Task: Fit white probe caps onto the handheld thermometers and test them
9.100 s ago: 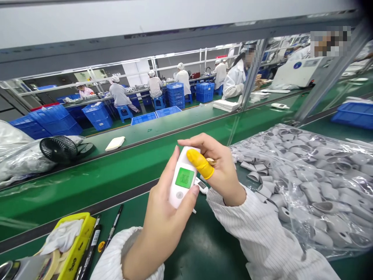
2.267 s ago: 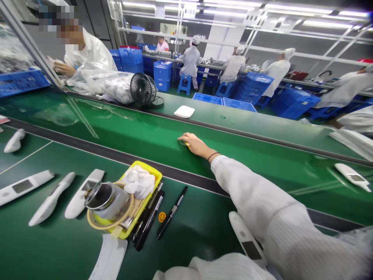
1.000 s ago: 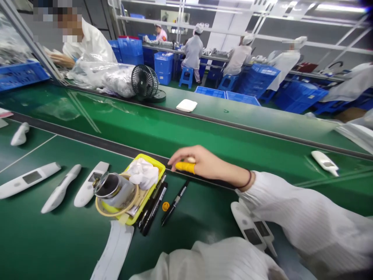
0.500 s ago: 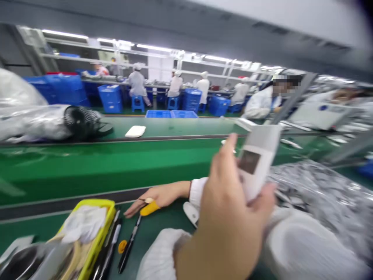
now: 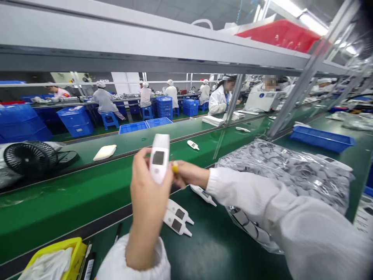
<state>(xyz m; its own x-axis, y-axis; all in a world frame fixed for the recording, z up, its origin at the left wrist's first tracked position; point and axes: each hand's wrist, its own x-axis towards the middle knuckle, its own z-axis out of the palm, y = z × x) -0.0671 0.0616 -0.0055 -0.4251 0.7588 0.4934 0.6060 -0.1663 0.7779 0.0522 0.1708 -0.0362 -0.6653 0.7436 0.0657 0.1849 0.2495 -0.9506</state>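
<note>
One white handheld thermometer (image 5: 159, 157) stands upright above the green bench (image 5: 210, 249), clasped low on its body by the left hand (image 5: 148, 190), whose fingers are wrapped shut around it, while the right hand (image 5: 186, 174), fingers curled with a yellow fingertip cover, touches its side; it looks light, stiff and smooth-shelled, likely slippery, so the narrow lower body is the sound place to grip, clear of the dark screen. Half a second ago the right hand lay flat on the bench by the pens; now it is up at the device, and its screen is dark where nine seconds back it glowed green
</note>
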